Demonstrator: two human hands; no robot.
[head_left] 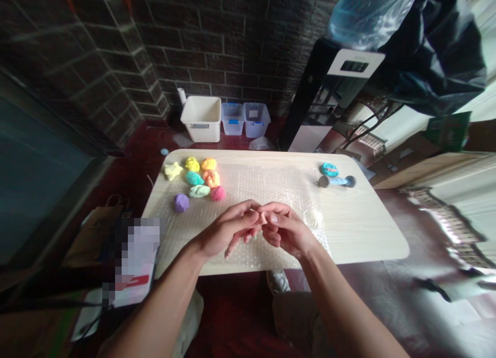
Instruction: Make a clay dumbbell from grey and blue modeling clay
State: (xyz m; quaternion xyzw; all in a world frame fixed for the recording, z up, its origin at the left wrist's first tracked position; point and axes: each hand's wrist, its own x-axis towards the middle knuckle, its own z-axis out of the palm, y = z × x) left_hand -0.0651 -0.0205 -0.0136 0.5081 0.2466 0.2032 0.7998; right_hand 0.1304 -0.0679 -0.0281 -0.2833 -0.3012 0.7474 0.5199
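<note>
Between my two hands is a small pinkish-orange piece of modelling clay (263, 218), partly hidden by fingertips. My left hand (231, 228) pinches it from one side with thumb and index finger, its other fingers hanging loosely below. From the other side my right hand (289, 228) grips it with thumb and index finger, the remaining fingers curled. Both hands are above a sheet of bubble wrap (267, 185). Lumps of clay lie at the back left: purple (181, 203), pink (218, 193), orange (212, 179), teal (194, 178), pale green (199, 191) and yellow (192, 164).
The wooden table (364, 223) carries a blue-and-orange clay piece (329, 169) and a dumbbell-shaped object (337, 181) at its right. Behind it stand a white basket (201, 120), clear bins (256, 119) and a water dispenser (313, 97).
</note>
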